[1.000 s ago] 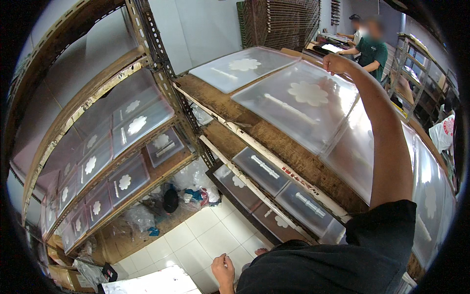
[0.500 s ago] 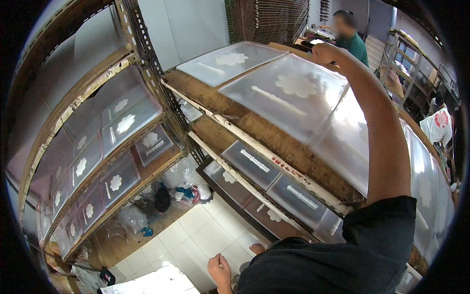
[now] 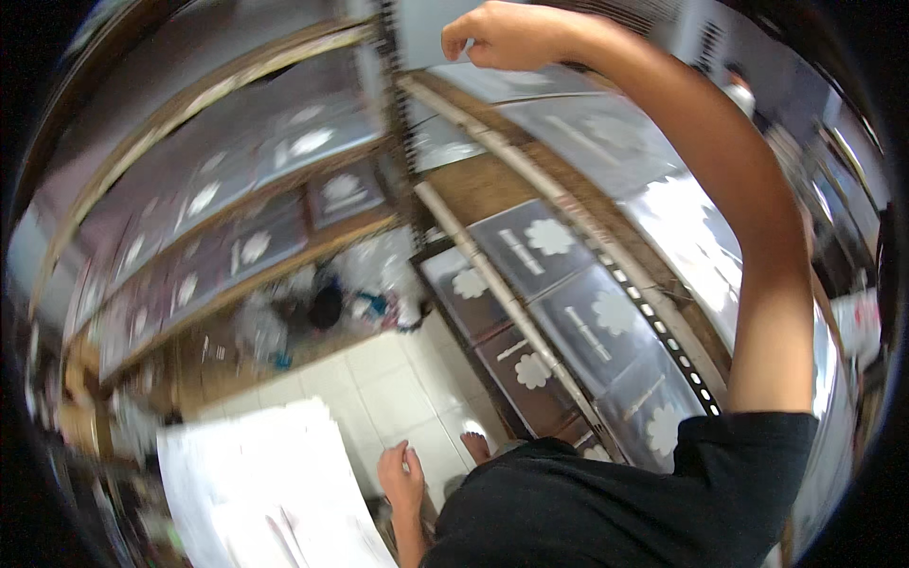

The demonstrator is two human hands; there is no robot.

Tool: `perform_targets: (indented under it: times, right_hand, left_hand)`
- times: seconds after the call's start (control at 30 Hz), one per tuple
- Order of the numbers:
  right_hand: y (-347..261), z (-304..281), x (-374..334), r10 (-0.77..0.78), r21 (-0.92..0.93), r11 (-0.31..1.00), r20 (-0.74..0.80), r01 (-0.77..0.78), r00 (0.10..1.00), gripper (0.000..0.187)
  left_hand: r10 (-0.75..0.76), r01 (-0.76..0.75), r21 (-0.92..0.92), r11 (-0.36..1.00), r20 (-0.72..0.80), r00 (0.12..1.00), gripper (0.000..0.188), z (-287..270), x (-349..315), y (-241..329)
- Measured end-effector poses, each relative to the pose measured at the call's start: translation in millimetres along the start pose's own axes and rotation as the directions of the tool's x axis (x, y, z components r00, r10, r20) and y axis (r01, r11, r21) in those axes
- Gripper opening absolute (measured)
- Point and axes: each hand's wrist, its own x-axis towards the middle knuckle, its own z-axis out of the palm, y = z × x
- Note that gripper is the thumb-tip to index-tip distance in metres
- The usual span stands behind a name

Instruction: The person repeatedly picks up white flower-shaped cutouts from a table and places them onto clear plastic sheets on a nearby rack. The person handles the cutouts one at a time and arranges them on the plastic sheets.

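Note:
My right hand [image 3: 502,36] is raised at the top, at the end of a stretched-out bare arm. Its fingers are bent downward with a gap to the thumb, and nothing shows in them. It hangs over the far upper shelf, nearest to a translucent panel [image 3: 502,83] lying there. My left hand [image 3: 402,476] hangs low beside my body, loosely curled, with a gap between thumb and fingers and nothing visible in it. Near it lies a stack of large white sheets [image 3: 256,464]. Panels with pale flower and bar shapes, such as this grey panel [image 3: 578,327], rest on the shelf below my right arm.
A wooden shelf rack [image 3: 227,62] with more panels stands at the left. Beneath it are clear plastic bags [image 3: 260,327] and a dark round item [image 3: 326,308]. White floor tiles [image 3: 374,364] lie between the racks. A person [image 3: 737,90] is at the far right, blurred.
The view has swung, bringing more of the white sheets into sight. My right hand has moved left across the picture from above the large upper panels. My left hand stays low.

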Motion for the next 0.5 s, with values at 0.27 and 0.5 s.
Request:
perform_targets:
  times: [0.27,0.5]
  right_hand:
    - [-339,65,69,-0.561,0.370,0.752,-0.075,0.545,0.825,0.025]
    - [-474,249,-22,-0.097,0.945,-0.293,0.124,-0.148,0.988,0.018]
  left_hand:
    - [-0.215,0.231,0.041,0.972,-0.241,0.946,0.019,-78,-138,4]
    - [-0.418,0.509,0.045,0.859,-0.512,0.750,0.023,-127,-274,16]
